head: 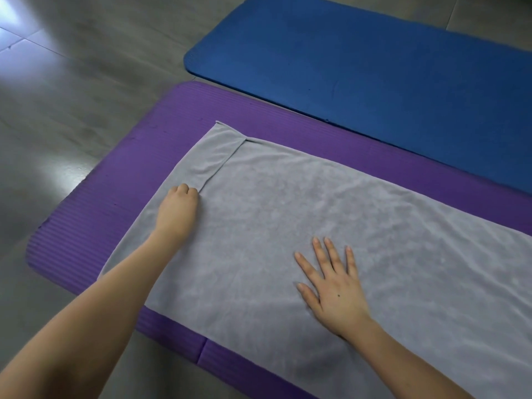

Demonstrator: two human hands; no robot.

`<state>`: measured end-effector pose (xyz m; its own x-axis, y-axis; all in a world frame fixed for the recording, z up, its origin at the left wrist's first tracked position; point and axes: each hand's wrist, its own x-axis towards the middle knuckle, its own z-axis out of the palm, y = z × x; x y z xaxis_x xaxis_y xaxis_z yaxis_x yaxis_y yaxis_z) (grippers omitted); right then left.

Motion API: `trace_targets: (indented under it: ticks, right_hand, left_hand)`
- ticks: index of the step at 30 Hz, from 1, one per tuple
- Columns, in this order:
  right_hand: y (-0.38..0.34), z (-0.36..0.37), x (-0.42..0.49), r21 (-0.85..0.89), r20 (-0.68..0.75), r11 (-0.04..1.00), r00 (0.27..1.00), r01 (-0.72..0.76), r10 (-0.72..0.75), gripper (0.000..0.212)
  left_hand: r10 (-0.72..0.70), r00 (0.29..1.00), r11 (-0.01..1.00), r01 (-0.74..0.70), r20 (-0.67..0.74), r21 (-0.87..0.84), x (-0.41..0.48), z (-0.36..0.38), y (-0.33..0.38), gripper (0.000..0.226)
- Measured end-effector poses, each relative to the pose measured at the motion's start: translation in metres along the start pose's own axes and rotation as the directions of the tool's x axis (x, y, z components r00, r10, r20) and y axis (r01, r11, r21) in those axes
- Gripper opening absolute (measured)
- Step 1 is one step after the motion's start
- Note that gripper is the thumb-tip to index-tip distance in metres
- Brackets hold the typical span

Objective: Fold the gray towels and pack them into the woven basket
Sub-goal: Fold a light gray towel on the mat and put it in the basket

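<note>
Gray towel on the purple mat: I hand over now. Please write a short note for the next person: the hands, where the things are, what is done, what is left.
Left hand: fingers curled, gripping the near corner of the flap turned over at the gray towel's left end.
Right hand: open, flat on the towel's middle.
Towel: spread on the purple mat.
Done: only that narrow flap is turned over.
Left: fold the towel fully and pack it. The woven basket is not in view.
</note>
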<state>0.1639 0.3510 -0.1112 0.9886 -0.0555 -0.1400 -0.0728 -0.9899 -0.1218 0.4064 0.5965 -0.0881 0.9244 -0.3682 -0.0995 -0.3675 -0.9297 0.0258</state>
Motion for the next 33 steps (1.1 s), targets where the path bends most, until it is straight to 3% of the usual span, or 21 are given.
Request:
trace_targets:
  ticks: [4, 11, 13, 16, 19, 24, 26, 28, 31, 33]
  right_hand:
    - [-0.001, -0.003, 0.000, 0.003, 0.013, 1.000, 1.000, -0.013, 0.013, 0.055]
    - [-0.004, -0.017, 0.001, -0.050, 0.140, 0.999, 0.990, -0.009, 0.016, 0.058]
    - [0.000, -0.034, 0.000, -0.065, 0.166, 0.998, 0.986, 0.000, 0.011, 0.057]
    - [0.020, -0.057, -0.030, -0.050, 0.145, 0.998, 0.989, 0.043, -0.035, 0.051]
    - [0.067, -0.070, -0.112, -0.050, 0.213, 0.998, 0.976, 0.047, -0.035, 0.056]
    - [0.157, -0.112, -0.249, -0.075, 0.286, 0.951, 0.907, -0.300, 0.309, 0.059]
    - [0.191, -0.113, -0.292, -0.026, 0.351, 0.831, 0.773, -0.556, 0.528, 0.053]
    - [0.216, -0.107, -0.324, 0.081, 0.285, 0.640, 0.633, -0.764, 0.720, 0.053]
    - [0.244, -0.090, -0.360, 0.243, 0.169, 0.324, 0.369, -0.914, 0.914, 0.052]
    - [0.255, -0.074, -0.379, 0.294, 0.216, 0.115, 0.183, -0.949, 0.959, 0.057]
  left_hand:
    - [0.039, 0.999, 0.998, -0.039, -0.007, -0.056, -0.002, 0.002, -0.002, 0.015]
    - [-0.111, 0.993, 0.988, 0.105, -0.047, -0.114, -0.017, -0.013, 0.025, 0.036]
    - [-0.097, 0.992, 0.984, 0.084, -0.077, -0.156, -0.024, -0.019, 0.053, 0.041]
    - [0.097, 0.991, 0.960, -0.118, -0.092, -0.253, -0.041, -0.025, 0.114, 0.043]
    - [0.300, 0.953, 0.908, -0.297, -0.035, -0.295, -0.067, -0.028, 0.183, 0.042]
    - [0.561, 0.828, 0.788, -0.539, -0.015, -0.297, -0.107, -0.035, 0.278, 0.041]
    - [0.623, 0.782, 0.759, -0.594, 0.031, -0.266, -0.119, -0.038, 0.309, 0.042]
    - [0.673, 0.737, 0.724, -0.641, 0.058, -0.254, -0.131, -0.042, 0.339, 0.042]
    - [0.711, 0.695, 0.694, -0.670, 0.105, -0.263, -0.148, -0.050, 0.383, 0.041]
    - [0.705, 0.693, 0.700, -0.647, 0.149, -0.304, -0.158, -0.059, 0.412, 0.039]
